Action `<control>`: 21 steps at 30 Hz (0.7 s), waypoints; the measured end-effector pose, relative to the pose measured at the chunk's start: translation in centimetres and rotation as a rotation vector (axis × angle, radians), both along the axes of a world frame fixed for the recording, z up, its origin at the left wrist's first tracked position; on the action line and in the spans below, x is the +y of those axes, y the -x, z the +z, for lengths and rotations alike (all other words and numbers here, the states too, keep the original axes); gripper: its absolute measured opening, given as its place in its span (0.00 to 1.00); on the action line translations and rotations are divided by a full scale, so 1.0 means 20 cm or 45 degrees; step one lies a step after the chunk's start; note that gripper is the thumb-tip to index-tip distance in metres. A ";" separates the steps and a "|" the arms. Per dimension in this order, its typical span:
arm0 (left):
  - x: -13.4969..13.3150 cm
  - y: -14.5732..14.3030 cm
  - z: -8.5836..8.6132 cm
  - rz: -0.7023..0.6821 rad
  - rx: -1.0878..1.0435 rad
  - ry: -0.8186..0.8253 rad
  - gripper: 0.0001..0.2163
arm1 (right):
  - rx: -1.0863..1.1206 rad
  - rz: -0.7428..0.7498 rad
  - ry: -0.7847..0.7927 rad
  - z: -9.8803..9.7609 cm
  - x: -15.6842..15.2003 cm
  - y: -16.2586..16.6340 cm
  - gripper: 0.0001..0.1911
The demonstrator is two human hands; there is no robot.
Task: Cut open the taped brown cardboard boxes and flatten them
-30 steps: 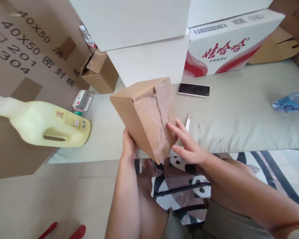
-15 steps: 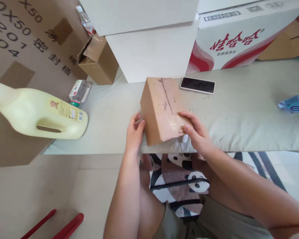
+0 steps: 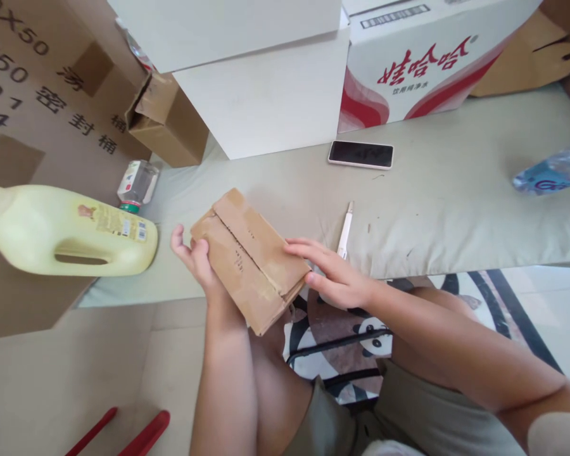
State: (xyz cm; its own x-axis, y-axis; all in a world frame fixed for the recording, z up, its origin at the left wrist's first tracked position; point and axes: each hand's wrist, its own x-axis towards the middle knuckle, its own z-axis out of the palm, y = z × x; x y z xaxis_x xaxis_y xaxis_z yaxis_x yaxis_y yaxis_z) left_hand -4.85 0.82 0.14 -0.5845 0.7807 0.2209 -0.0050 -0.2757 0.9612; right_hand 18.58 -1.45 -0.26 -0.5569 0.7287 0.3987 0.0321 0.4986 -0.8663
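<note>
A small brown cardboard box [image 3: 259, 253] is tilted at the bench's front edge, partly over my leg. A dark seam and small print run along its upper face, with tape at the near end. My left hand [image 3: 192, 256] grips its left side, thumb against the edge and the forefinger standing off it. On the right side, my right hand [image 3: 330, 272] holds the box with fingers on the top and thumb at the near corner. To the right of the box lies a white utility knife [image 3: 346, 231] on the cloth, apart from both hands.
The cloth-covered bench [image 3: 432, 202] bears a phone [image 3: 361, 155], a water bottle [image 3: 553, 171], a clear jar [image 3: 139, 183] and a small open carton [image 3: 171, 120]. White boxes [image 3: 266, 95] stand behind. A pale yellow jug [image 3: 71, 228] and large carton [image 3: 33, 152] are at left.
The box has moved left and towards me, turned and tilted, with both hands on it. The knife, mostly hidden under my right hand before, now shows fully on the bench. My view has shifted.
</note>
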 end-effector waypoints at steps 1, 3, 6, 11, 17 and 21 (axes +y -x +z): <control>0.01 0.01 -0.01 0.014 -0.037 -0.033 0.21 | -0.038 -0.060 -0.001 0.00 0.00 -0.01 0.27; 0.02 0.03 -0.02 0.045 -0.076 -0.089 0.21 | -0.171 -0.168 0.028 0.01 0.00 -0.05 0.25; 0.03 0.04 -0.03 0.086 -0.030 -0.132 0.20 | -0.535 -0.375 0.136 0.06 0.03 -0.12 0.18; 0.05 0.06 -0.04 0.100 0.055 -0.210 0.15 | -1.388 -0.741 0.297 0.07 0.12 -0.20 0.21; 0.05 0.05 -0.02 0.102 0.068 -0.216 0.10 | -1.572 -0.595 0.314 0.05 0.16 -0.18 0.16; 0.03 0.05 -0.01 0.140 0.126 -0.169 0.11 | -1.600 -0.592 0.305 0.05 0.16 -0.16 0.16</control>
